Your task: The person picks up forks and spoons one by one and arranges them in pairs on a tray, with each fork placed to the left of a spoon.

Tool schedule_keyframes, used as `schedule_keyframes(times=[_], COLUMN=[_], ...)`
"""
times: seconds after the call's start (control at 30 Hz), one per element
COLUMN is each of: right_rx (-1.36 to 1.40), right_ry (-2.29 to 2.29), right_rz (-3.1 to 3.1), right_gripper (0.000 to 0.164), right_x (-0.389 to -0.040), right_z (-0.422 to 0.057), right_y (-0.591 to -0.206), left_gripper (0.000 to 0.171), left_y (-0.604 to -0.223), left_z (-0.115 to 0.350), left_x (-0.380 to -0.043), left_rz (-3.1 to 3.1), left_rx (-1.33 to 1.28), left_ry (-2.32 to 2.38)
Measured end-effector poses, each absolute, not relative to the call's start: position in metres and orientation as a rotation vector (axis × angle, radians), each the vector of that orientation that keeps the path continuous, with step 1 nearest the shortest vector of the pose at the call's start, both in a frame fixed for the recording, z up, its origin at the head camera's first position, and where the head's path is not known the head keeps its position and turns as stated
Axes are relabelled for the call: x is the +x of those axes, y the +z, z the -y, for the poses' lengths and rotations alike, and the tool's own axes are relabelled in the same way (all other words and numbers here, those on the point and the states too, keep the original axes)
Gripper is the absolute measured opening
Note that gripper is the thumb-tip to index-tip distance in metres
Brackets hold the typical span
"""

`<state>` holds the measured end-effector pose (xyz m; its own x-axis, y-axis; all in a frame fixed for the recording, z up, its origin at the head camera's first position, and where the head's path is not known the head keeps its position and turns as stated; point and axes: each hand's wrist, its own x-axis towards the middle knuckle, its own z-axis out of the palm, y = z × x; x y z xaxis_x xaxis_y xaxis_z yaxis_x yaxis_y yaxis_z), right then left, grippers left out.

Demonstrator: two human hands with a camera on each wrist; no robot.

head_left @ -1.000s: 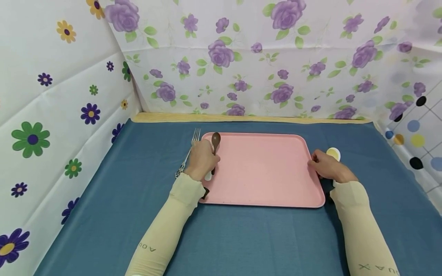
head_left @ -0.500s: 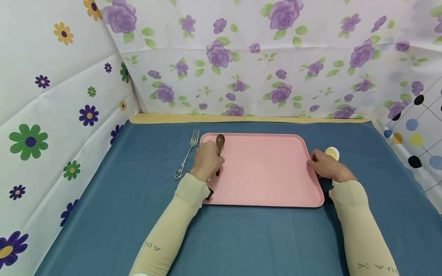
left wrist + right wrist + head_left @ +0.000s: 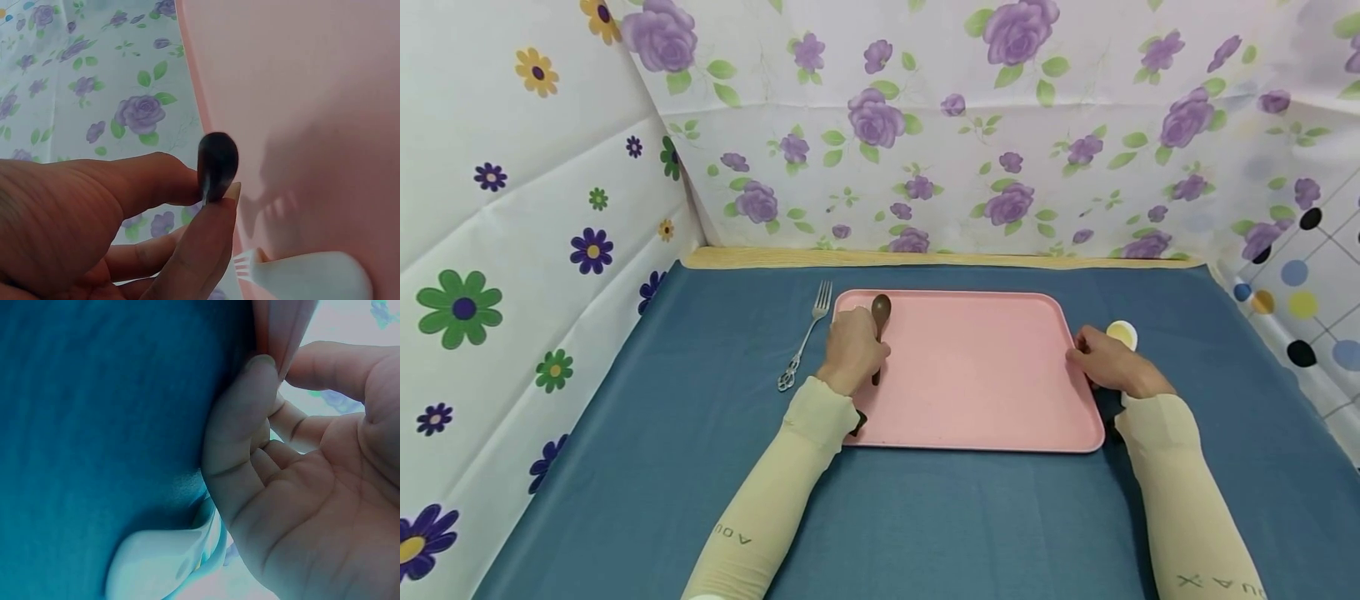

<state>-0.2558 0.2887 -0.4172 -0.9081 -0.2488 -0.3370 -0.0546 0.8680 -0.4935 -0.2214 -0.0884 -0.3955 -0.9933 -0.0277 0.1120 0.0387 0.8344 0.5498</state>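
Observation:
My left hand [image 3: 853, 352] pinches a dark brown spoon [image 3: 882, 308] between thumb and fingers over the left side of the pink tray [image 3: 970, 367]. In the left wrist view the spoon's end [image 3: 217, 164] sticks out between the fingertips, and a white utensil [image 3: 319, 275] with short tines and a broad rounded end lies beyond the fingers, over the tray. My right hand [image 3: 1116, 364] pinches the tray's right rim, thumb on one side and fingers on the other in the right wrist view [image 3: 284, 337].
A silver fork [image 3: 805, 337] with an ornate handle lies left of the tray on the blue cloth [image 3: 700, 450]. Behind my right hand is a white oval thing [image 3: 1122, 333] with a yellow inside, partly hidden. Patterned sheets [image 3: 947, 167] wall the back and sides.
My left hand, holding the brown spoon, has shifted slightly right over the tray, uncovering the silver fork. A white piece seen beside that hand is now hidden in the head view. The right hand stays.

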Motion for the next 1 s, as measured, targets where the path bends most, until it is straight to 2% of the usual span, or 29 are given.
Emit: schedule_keyframes(times=[0.4, 0.7, 1.0], right_rx=[-0.236, -0.231, -0.23], right_ry=[-0.703, -0.687, -0.704], right_rz=[-2.649, -2.65, -2.642], right_gripper=[0.024, 0.025, 0.024], right_x=[-0.2549, -0.2574, -0.2574], right_z=[-0.2895, -0.2898, -0.2902], right_y=[-0.4168, -0.4174, -0.4174], left_gripper=[0.027, 0.026, 0.007], left_y=[-0.3969, -0.3992, -0.4009], left_z=[0.086, 0.0855, 0.082], left_x=[-0.2221, -0.2224, -0.2227], left_rz=[2.924, 2.925, 2.938], left_rx=[0.001, -0.008, 0.02], left_ry=[-0.867, -0.897, -0.878])
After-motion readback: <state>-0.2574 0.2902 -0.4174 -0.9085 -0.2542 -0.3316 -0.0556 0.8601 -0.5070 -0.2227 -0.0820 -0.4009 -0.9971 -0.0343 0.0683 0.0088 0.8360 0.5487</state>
